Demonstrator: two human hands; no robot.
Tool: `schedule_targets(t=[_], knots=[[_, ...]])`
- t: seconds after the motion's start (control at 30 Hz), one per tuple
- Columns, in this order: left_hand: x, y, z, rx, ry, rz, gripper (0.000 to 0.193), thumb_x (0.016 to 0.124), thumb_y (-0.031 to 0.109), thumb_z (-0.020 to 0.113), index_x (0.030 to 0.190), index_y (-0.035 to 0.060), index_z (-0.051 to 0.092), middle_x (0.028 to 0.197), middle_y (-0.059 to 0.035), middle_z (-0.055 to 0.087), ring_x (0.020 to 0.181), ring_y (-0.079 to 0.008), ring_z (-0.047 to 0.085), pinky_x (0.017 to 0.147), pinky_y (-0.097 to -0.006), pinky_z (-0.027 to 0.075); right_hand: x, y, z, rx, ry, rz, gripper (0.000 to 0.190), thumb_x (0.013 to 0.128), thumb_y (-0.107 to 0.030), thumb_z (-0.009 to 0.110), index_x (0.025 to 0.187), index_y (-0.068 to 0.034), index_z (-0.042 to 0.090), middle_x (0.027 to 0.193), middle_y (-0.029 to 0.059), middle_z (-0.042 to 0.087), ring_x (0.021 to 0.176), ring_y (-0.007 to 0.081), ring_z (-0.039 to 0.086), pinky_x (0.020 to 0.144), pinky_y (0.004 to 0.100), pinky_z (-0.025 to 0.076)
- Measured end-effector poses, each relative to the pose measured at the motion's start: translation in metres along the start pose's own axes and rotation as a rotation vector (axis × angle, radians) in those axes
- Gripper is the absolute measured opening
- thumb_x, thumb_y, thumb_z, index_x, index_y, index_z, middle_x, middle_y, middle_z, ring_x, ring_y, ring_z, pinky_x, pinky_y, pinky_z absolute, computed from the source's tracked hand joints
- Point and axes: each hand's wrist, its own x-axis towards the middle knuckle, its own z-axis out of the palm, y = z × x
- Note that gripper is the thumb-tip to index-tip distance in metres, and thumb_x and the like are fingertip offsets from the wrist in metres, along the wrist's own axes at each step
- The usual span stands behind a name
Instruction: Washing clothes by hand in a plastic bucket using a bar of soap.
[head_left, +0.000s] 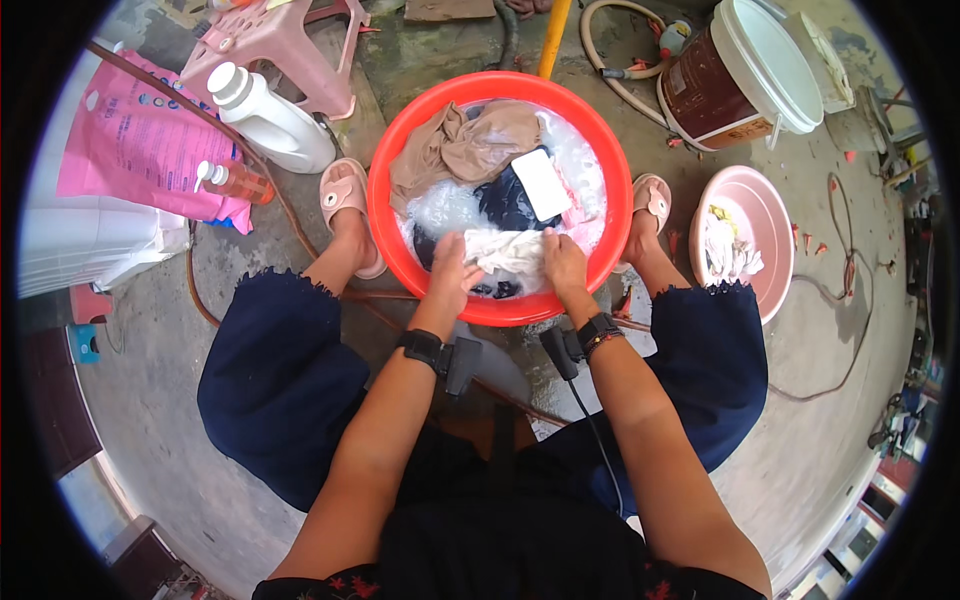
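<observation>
Both hands are over a red plastic basin (382, 225) of sudsy water. A twisted white cloth (506, 251) stretches between them. My right hand (564, 259) grips its right end. My left hand (450, 274) is at its left end, fingers spread apart, the palm against the cloth; whether it grips is unclear. Behind the cloth lie a brown garment (487, 142), a dark garment (506, 199) and a white rectangular block or bar (541, 184). Pink fabric (589, 231) shows at the basin's right side, partly under suds.
A pink basin (776, 217) with pale cloths stands right. At left are a white jug (277, 124), a pump bottle (236, 182), a pink bag (142, 135) and a pink stool (262, 34). A large bucket (712, 90) stands back right; hoses cross the concrete floor.
</observation>
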Motion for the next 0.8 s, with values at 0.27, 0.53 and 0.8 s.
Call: schedule_targets(t=[0.27, 0.53, 0.8], knots=[[0.010, -0.011, -0.010, 0.147, -0.084, 0.056, 0.057, 0.084, 0.028, 0.044, 0.133, 0.0214, 0.015, 0.137, -0.0083, 0.019, 0.124, -0.0252, 0.020, 0.097, -0.0489, 0.014, 0.003, 0.001, 0.038, -0.209, -0.222, 0.062, 0.036, 0.072, -0.026, 0.053, 0.089, 0.005, 0.053, 0.079, 0.0236, 0.059, 0.079, 0.0358, 0.058, 0.071, 0.0429, 0.046], [0.017, -0.041, -0.009, -0.230, -0.174, 0.171, 0.048, 0.085, 0.027, 0.043, 0.125, 0.0072, 0.024, 0.107, -0.0090, 0.045, 0.092, -0.0193, 0.049, 0.072, -0.0311, 0.044, -0.100, -0.078, -0.004, 0.140, -0.149, -0.414, 0.029, 0.077, -0.029, 0.049, 0.077, -0.001, 0.056, 0.066, 0.0238, 0.056, 0.062, 0.0392, 0.055, 0.057, 0.0457, 0.043], [-0.010, -0.028, 0.028, -0.259, -0.162, 0.122, 0.031, 0.086, 0.035, 0.043, 0.091, 0.0051, 0.051, 0.078, -0.0055, 0.054, 0.069, -0.0155, 0.053, 0.061, -0.0283, 0.045, -0.063, -0.078, -0.007, -0.066, -0.051, -0.327, 0.041, 0.079, -0.040, 0.042, 0.074, -0.005, 0.063, 0.070, 0.0222, 0.058, 0.066, 0.0378, 0.057, 0.061, 0.0446, 0.045]])
